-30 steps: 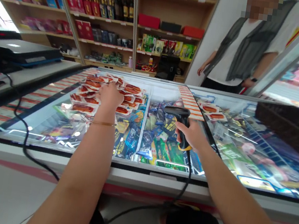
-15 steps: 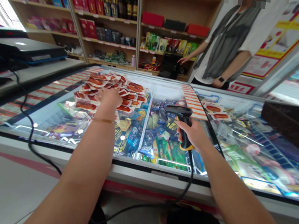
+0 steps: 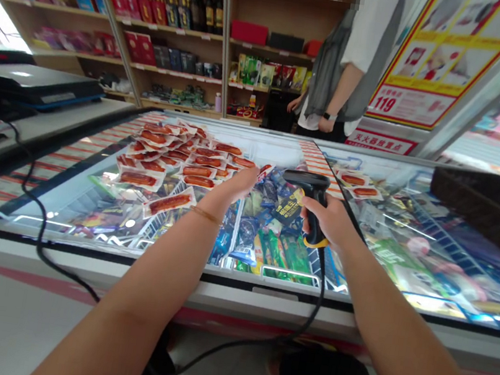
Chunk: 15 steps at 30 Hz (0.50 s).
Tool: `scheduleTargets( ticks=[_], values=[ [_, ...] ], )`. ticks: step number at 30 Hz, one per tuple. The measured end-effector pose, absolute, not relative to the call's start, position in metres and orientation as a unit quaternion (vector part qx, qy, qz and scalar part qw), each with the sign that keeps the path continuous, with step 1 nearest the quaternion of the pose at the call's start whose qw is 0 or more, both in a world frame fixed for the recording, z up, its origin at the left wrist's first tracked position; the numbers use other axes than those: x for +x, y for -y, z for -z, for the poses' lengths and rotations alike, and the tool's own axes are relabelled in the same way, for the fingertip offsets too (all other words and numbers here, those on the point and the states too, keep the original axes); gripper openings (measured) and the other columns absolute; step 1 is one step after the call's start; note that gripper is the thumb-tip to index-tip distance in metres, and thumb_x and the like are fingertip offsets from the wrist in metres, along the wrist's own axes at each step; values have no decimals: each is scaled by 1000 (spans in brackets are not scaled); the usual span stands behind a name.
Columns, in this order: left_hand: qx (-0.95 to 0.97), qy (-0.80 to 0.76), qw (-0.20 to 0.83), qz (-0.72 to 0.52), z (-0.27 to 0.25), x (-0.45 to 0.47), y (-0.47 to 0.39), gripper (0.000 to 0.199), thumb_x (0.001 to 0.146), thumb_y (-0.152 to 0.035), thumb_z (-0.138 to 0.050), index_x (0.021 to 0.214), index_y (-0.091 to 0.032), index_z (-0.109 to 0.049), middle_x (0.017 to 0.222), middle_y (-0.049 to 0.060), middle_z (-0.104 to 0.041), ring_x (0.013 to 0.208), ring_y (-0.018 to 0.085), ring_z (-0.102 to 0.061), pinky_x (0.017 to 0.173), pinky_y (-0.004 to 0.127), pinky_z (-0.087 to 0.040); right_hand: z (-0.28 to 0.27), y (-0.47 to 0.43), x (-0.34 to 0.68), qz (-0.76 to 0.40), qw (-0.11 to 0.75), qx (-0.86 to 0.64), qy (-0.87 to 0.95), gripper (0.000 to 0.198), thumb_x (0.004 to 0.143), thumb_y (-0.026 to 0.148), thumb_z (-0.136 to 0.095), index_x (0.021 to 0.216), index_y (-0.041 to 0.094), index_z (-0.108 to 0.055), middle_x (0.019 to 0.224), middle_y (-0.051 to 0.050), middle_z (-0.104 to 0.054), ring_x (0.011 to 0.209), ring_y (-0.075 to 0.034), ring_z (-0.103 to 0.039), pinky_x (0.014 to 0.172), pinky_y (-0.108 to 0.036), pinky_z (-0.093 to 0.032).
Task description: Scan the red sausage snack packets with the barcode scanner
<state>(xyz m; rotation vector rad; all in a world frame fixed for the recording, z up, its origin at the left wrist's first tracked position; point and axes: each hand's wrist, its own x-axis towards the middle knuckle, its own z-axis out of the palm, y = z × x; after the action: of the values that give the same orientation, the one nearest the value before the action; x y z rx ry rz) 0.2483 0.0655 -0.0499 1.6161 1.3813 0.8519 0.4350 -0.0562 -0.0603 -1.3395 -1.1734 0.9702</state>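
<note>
My left hand [image 3: 246, 180] reaches over the freezer's glass top, closed on a small packaged sausage [image 3: 266, 170] whose end sticks out past the fingers. Just right of it, my right hand [image 3: 332, 222] grips a black and yellow barcode scanner [image 3: 307, 178] by its handle, the head pointing left towards the packet. To the left lies a pile of packaged sausages [image 3: 166, 150] on the glass. One loose sausage packet [image 3: 170, 202] rests nearer to me, beside my left forearm. My left fingers are partly hidden behind the hand.
The chest freezer [image 3: 233, 298] holds bagged goods under glass. A black cable [image 3: 42, 225] crosses its left front. On the right sits a dark brown box [image 3: 486, 207]. Another person [image 3: 343, 70] stands behind the freezer near stocked shelves [image 3: 161, 27].
My left hand has moved right from the pile with a sausage packet, close to the scanner. My right hand stays nearly in place. The other person has turned and shifted left in view.
</note>
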Motion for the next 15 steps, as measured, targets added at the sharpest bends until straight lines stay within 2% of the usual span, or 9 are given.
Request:
scheduleTargets(
  ticks=[3, 7, 12, 15],
  values=[
    [656, -546, 450, -264, 53, 247, -64, 26, 83, -19, -60, 57, -17, -58, 53, 5, -55, 55, 21, -59, 64, 36, -50, 62, 56, 435, -407, 525, -565, 489, 27, 76, 37, -71, 84, 20, -51, 59, 4, -58, 37, -12, -54, 37, -25, -42],
    [694, -509, 445, -247, 58, 241, -66, 13, 77, -9, -63, 68, -15, -70, 57, 3, -62, 54, 16, -59, 65, 31, -50, 63, 55, 434, -411, 516, -567, 494, 29, 76, 38, -72, 86, 20, -52, 60, 4, -58, 38, -12, -54, 37, -25, -43],
    [742, -533, 321, -251, 70, 237, -80, 16, 83, -16, -60, 86, -15, -75, 64, 4, -65, 65, 18, -64, 70, 29, -50, 64, 55, 435, -405, 503, -577, 500, 31, 75, 39, -73, 85, 19, -52, 59, 4, -58, 37, -12, -54, 37, -25, -42],
    [756, -545, 246, -267, 74, 236, -86, 20, 87, -18, -54, 85, -15, -74, 74, 6, -69, 75, 20, -66, 74, 29, -49, 62, 56, 433, -407, 494, -582, 502, 30, 76, 40, -72, 85, 20, -51, 60, 3, -59, 38, -13, -55, 37, -25, -43]
  ],
)
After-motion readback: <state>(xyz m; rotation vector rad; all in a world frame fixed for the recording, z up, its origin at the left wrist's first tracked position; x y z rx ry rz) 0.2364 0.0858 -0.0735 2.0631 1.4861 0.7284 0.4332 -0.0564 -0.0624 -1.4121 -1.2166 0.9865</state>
